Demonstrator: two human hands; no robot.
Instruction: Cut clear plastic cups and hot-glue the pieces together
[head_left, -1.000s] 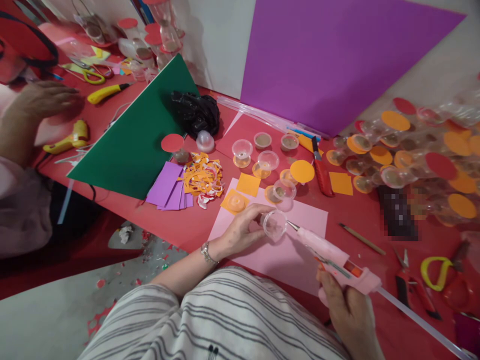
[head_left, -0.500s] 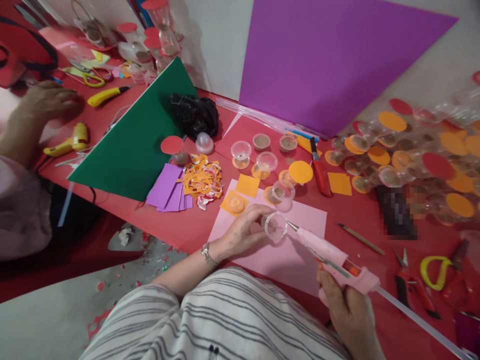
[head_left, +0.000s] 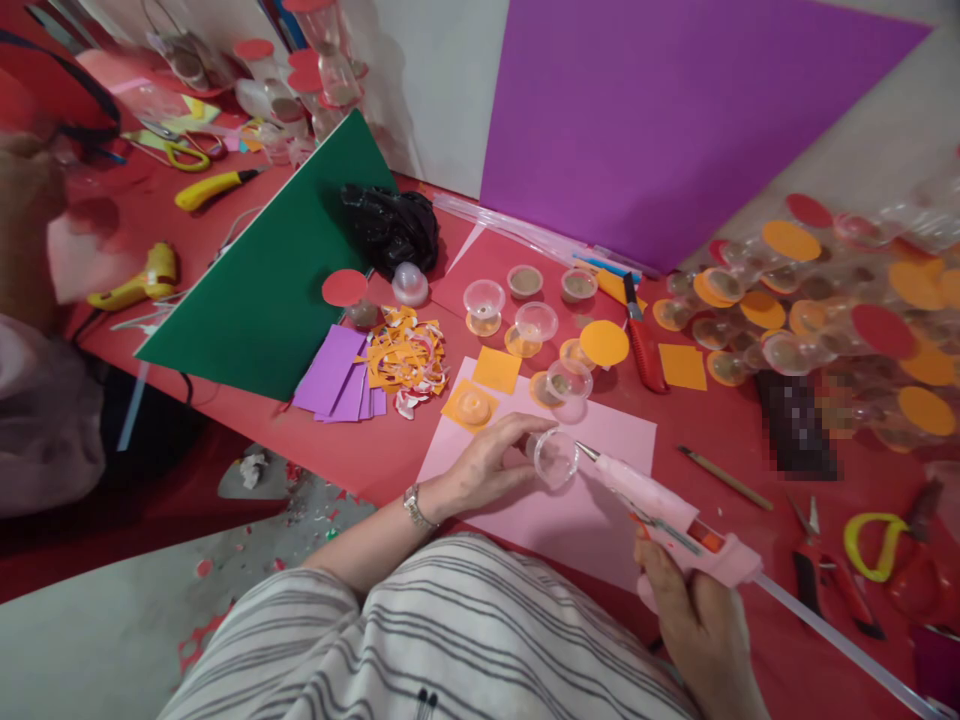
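Note:
My left hand (head_left: 499, 460) pinches a small clear plastic cup (head_left: 556, 460) by its side, the round rim facing up toward me. In my right hand (head_left: 694, 615) is a pink hot glue gun (head_left: 660, 510), a long glue stick (head_left: 840, 635) trailing from its back. The metal nozzle sits right at the cup's rim; whether it touches is hard to tell. Below both lies a sheet of pink paper (head_left: 615, 430). Just beyond the cup are an orange square with a clear dome (head_left: 472, 405) on it and a plain orange square (head_left: 497, 370).
Several plastic cups (head_left: 484, 300) on orange discs stand behind. A red utility knife (head_left: 645, 345), pliers (head_left: 832, 580) and yellow-handled scissors (head_left: 874, 545) lie right, near many cup assemblies (head_left: 795, 320). A green board (head_left: 277, 270) leans left; past it, another person's arm (head_left: 30, 230) and a yellow glue gun (head_left: 139, 280).
My hands, the cup and the glue gun hold nearly the same place. At the far left, the other person's hand has moved back toward the edge of view and is blurred.

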